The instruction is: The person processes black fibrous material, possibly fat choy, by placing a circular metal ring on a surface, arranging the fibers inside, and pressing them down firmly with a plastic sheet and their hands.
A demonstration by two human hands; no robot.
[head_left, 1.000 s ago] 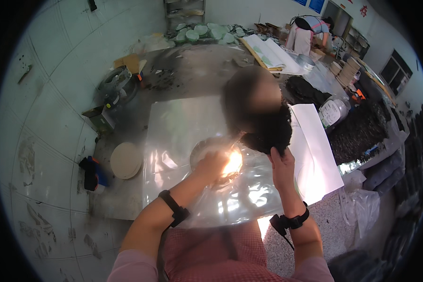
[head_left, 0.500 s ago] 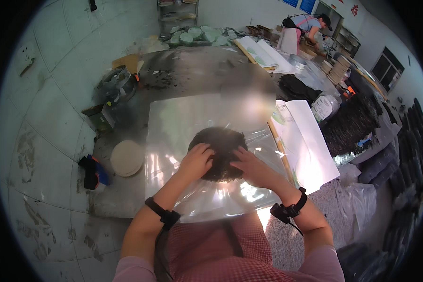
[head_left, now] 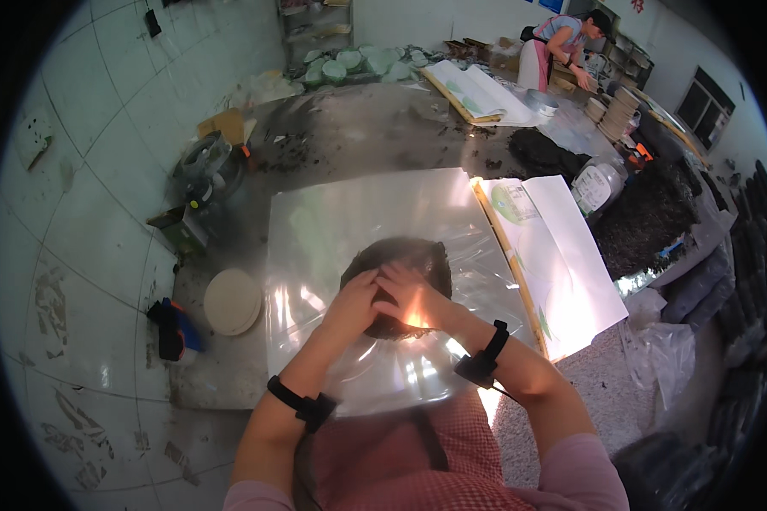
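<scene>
A dark, rough, round mat that looks like dried seaweed (head_left: 396,249) lies on a clear plastic sheet (head_left: 315,213). On top of it, my left hand (head_left: 356,298) presses with its fingers pointing up and inward, their tips partly covered. My right hand (head_left: 413,295) crosses over those fingertips, its own fingers stretched out across the mat. Neither hand is lifting the mat; its lower part is hidden behind them. A stack of pale round discs (head_left: 233,301) rests to the left of the plastic.
Right of the plastic are white printed sheets (head_left: 562,255) with a wooden strip (head_left: 510,251), a clear jar (head_left: 596,183) and a heap of dark seaweed-like material (head_left: 643,221). Another person (head_left: 562,51) works at the back right. Several green-white rolls (head_left: 349,61) lie at the far end.
My right hand has moved left from the mat's right edge and now overlaps my left hand's fingers. The other person's arms have shifted.
</scene>
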